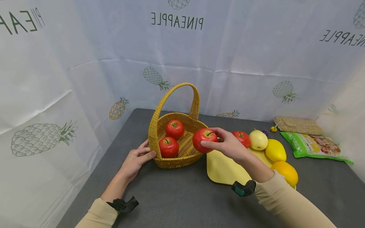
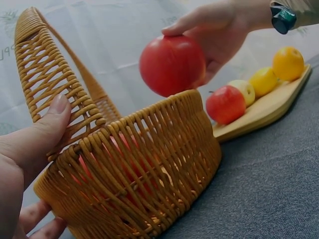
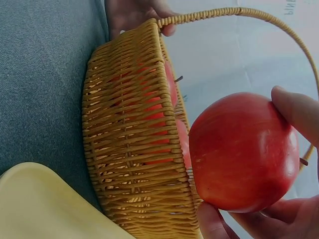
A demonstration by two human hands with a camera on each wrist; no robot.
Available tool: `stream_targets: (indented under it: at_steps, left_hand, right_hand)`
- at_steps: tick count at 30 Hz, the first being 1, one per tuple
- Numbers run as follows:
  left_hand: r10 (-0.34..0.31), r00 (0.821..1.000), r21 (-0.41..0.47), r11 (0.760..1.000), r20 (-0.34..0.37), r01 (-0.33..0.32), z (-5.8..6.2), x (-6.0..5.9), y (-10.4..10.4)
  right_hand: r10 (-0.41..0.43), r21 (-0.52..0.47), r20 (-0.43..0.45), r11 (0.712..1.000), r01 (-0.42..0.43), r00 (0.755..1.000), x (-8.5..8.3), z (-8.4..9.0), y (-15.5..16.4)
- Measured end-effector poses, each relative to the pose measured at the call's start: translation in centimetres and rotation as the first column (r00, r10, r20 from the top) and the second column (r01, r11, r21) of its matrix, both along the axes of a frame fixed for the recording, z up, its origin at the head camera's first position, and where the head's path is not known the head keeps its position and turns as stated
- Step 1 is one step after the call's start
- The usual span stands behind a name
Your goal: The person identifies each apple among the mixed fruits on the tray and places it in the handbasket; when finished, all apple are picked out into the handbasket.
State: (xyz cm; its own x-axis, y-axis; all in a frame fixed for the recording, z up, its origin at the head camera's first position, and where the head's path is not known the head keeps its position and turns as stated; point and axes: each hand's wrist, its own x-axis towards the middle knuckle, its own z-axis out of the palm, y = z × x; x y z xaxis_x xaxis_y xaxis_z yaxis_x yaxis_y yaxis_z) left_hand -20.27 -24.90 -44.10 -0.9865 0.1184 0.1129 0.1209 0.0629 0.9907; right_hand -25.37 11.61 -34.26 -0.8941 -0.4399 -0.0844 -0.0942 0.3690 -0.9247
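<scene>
My right hand (image 1: 230,146) pinches a red apple (image 1: 201,138) between thumb and fingers, at the right rim of a yellow-brown wicker basket (image 1: 177,162). In the left wrist view the held apple (image 2: 169,64) hangs just above that rim. Two more red apples, a back one (image 1: 174,129) and a front one (image 1: 169,147), lie inside the basket. At the basket's left side, my left hand (image 1: 134,164) holds it by the base of its arched handle (image 2: 60,74). The left thumb (image 2: 56,112) presses on the handle weave, with fingers lower against the wall.
Right of the basket, a pale yellow board (image 1: 225,169) bears a red apple (image 1: 241,138), a pale green round fruit (image 1: 258,140), a yellow lemon (image 1: 275,150) and an orange (image 1: 286,172). Farther right lie a green food packet (image 1: 313,146) and a tan packet (image 1: 297,125).
</scene>
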Motion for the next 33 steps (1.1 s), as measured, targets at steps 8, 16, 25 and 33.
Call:
stream_targets:
  at_steps: [8,16,25,33]
  left_hand:
    - [-0.001,1.0,0.01,1.0,-0.006,0.001,-0.1,-0.1,0.0]
    - [-0.01,1.0,0.004,1.0,-0.008,0.01,-0.1,-0.1,-0.1]
    - [-0.011,1.0,0.007,1.0,-0.016,0.011,-0.2,0.0,0.0]
    - [-0.006,1.0,0.007,1.0,-0.017,0.006,-0.2,-0.1,0.0]
  right_hand:
    - [0.028,0.047,-0.01,0.999,-0.027,1.0,-0.3,0.3,-0.7]
    - [0.047,0.078,-0.016,0.996,-0.045,0.999,-0.8,0.3,-1.4]
    - [0.1,0.13,-0.051,0.987,-0.093,0.994,-1.2,0.6,-2.4]
    - [0.157,0.211,-0.047,0.967,-0.144,0.987,-2.0,1.0,-3.1]
